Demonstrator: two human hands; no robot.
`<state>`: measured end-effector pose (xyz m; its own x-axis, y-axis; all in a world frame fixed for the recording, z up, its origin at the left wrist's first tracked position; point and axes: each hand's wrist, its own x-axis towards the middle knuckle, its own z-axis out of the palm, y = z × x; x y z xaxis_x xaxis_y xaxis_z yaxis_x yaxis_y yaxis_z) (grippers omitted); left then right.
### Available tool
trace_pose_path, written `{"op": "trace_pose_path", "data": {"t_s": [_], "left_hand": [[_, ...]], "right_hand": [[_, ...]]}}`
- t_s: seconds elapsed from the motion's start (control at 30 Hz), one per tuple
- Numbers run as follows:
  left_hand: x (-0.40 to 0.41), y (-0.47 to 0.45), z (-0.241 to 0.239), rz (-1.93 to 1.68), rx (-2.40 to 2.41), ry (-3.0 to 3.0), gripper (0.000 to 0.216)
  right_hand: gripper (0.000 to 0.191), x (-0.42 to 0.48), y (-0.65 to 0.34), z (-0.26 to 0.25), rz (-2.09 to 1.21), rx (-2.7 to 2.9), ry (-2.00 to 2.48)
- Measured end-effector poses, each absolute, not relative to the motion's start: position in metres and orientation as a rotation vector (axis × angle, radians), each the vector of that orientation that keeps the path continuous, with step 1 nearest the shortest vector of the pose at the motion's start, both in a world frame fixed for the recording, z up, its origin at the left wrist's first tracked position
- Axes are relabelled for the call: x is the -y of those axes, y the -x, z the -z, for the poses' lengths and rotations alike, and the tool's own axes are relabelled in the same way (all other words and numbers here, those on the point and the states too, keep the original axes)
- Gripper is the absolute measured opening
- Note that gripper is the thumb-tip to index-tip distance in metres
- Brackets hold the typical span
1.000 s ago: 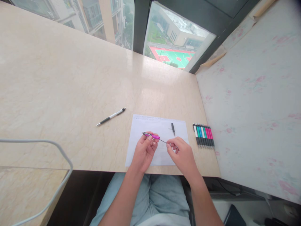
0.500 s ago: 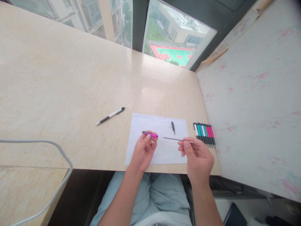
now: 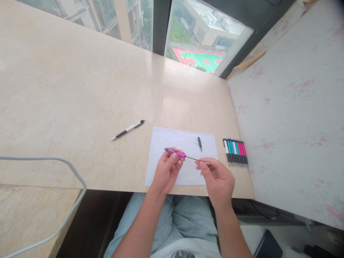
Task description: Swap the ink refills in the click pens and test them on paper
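My left hand is closed around a magenta pen barrel with a black clip end, held over the sheet of paper. Between the fingertips of my right hand is a thin dark pen refill. The refill's far tip meets the open end of the barrel and seems to be partly inside it. Beyond my right hand, a black pen grip section with a pointed tip lies on the paper.
A white and black pen lies left of the paper. Several pens in white, green, blue and pink lie in a row at the right, by the papered wall. A grey cable loops at the left edge.
My right hand has moved left with the refill, closing the gap to the magenta barrel. The refill's tip now reaches the barrel's open end. The view has shifted slightly.
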<state>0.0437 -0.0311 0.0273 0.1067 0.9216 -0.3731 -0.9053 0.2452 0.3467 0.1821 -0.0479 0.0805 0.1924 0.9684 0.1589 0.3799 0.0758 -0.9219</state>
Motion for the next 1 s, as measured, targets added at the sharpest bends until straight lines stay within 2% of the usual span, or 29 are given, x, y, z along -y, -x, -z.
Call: {"op": "trace_pose_path", "data": {"t_s": [0.2, 0.5, 1.0], "left_hand": [[0.032, -0.045, -0.025, -1.351, -0.577, -0.092, 0.017], [0.033, -0.044, -0.025, -1.336, -0.544, -0.079, 0.018], [0.033, -0.043, -0.027, -1.330, -0.547, -0.084, 0.023]], "right_hand": [[0.006, 0.047, -0.184, -0.080, -0.700, 1.361, 1.448], [0.013, 0.047, -0.180, -0.079, -0.719, 1.296, 1.518], [0.012, 0.050, -0.167, -0.075, -0.741, 1.337, 1.461]]}}
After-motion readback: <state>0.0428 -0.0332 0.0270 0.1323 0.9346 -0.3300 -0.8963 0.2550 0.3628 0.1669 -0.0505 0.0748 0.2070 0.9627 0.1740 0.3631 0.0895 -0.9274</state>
